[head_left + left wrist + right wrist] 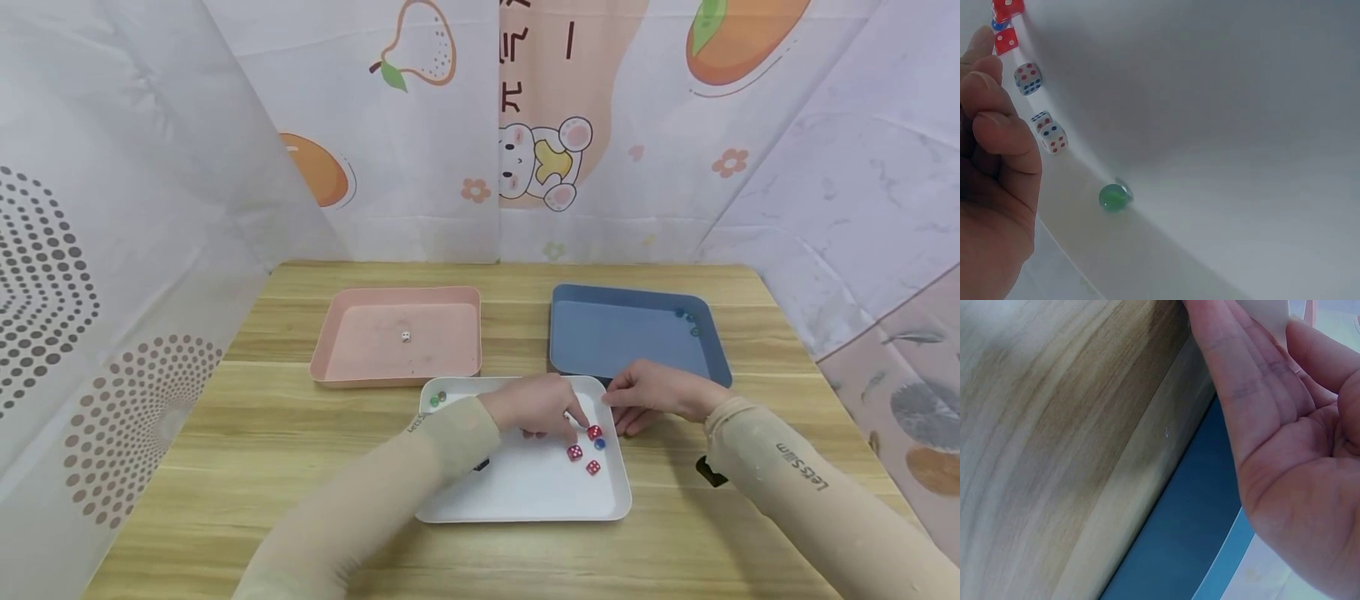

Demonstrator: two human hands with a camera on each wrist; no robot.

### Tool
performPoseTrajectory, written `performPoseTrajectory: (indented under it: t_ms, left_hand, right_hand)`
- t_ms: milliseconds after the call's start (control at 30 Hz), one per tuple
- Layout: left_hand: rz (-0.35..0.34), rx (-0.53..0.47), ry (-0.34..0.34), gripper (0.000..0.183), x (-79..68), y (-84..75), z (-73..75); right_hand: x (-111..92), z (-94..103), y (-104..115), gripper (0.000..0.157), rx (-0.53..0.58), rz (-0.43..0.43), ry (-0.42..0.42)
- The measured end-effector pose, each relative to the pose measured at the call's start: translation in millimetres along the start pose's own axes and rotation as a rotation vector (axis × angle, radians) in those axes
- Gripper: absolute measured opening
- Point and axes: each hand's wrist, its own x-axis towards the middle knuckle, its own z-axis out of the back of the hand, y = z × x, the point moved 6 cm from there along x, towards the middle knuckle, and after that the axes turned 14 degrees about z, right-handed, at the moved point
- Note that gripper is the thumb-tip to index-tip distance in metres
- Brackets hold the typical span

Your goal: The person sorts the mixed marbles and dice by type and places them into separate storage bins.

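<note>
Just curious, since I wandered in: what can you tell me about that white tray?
The white tray is a shallow rectangle with rounded corners and low walls, apparently smooth plastic. It sits open side up on the wood-grain table. The right hand pinches its right wall near the far corner; the left hand reaches over its floor. Red dice, white dice and marbles lie inside.

A person wears matching beige sleeves, left sleeve [375, 492] and right sleeve [847, 504], ending at the wrists above a bare left hand [542, 404] and right hand [663, 392]. Dark lettering [801, 465] on the right reads "Let's Slim"; the left's print is partly hidden. A small black piece [711, 472] shows below the right wrist.
</note>
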Motion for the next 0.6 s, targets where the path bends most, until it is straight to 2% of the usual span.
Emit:
performPoseTrajectory:
  t_ms: [233, 400, 600]
  left_hand:
    - [-0.001, 0.028, 0.036, 0.028, 0.7, 1.4, -8.9]
    - [-0.039, 0.056, 0.042, 0.022, -0.1, 0.4, -15.0]
    - [-0.082, 0.066, 0.037, 0.017, -0.9, -2.9, -15.6]
  right_hand:
    - [0.2, 0.2, -1.1, 0.022, -0.006, 0.001, -0.004]
    - [0.2, 0.5, -0.7, 0.021, -0.009, 0.000, -0.003]
    - [0.7, 0.3, -0.2, 0.021, -0.004, 0.001, -0.002]
